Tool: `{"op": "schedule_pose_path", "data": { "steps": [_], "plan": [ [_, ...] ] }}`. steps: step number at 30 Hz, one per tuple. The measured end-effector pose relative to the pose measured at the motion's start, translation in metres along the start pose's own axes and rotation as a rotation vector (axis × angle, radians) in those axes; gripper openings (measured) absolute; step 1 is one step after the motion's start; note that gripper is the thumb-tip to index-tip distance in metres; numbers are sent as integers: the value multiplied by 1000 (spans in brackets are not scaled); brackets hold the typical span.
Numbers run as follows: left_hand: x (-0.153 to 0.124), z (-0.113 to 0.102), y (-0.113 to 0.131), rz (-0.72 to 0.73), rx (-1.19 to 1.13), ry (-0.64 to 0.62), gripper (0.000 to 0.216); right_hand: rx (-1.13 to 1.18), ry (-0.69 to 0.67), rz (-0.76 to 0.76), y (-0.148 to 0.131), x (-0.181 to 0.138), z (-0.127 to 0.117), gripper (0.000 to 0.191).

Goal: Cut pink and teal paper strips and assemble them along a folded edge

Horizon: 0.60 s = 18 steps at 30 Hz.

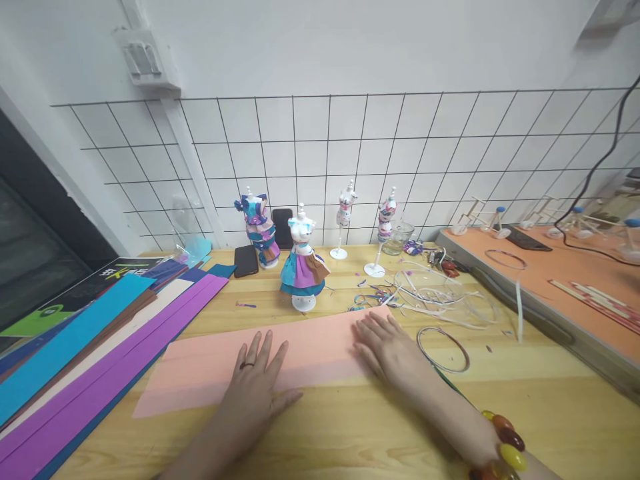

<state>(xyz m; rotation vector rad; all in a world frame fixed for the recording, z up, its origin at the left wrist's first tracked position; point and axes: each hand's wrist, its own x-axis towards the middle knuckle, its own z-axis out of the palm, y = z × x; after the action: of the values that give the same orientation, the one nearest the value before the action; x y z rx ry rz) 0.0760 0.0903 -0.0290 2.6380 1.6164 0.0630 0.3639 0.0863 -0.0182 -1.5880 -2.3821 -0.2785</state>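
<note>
A long sheet of pink paper (320, 350) lies flat across the wooden table. My left hand (257, 380) rests palm down on it left of the middle, fingers spread, a dark ring on one finger. Near the sheet's right end lies my right hand (385, 347), also flat with fingers stretched out; a beaded bracelet (505, 443) circles that wrist. Just behind the paper stands a small mannequin (303, 267) in a blue, purple and brown skirt. Another mannequin (260, 230) in a layered dress is farther left.
Two white mannequins (345, 213) (385, 230) stand toward the wall. Coloured paper strips (115, 373) cover the left side. Paper scraps (435, 293) and a wire ring (444, 349) lie on the right, near a glass bowl (399, 237). A raised orange board (550, 273) borders the right.
</note>
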Motion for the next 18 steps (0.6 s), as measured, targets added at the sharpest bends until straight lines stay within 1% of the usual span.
{"op": "schedule_pose_path", "data": {
  "steps": [2,5,7,10,14,16,18],
  "plan": [
    [0,0,0,-6,2,-12,72,-40,2,53,17,1,-3,33],
    [0,0,-1,-3,-1,-14,73,-114,-44,230,38,1,-6,31],
    [-1,-1,-1,6,-9,-17,73,-139,-69,315,46,-1,-6,30],
    [-3,-6,0,6,-48,-51,72,-133,-87,339,48,-4,-5,29],
    [-4,-19,-2,-33,-193,-95,71,-94,-109,357,50,-6,-3,27],
    [-3,-26,-8,-98,-258,-54,68,-51,-119,385,54,-7,-1,29],
    [-1,-31,-20,-168,-262,19,62,5,-123,418,58,-7,1,34]
  ]
}}
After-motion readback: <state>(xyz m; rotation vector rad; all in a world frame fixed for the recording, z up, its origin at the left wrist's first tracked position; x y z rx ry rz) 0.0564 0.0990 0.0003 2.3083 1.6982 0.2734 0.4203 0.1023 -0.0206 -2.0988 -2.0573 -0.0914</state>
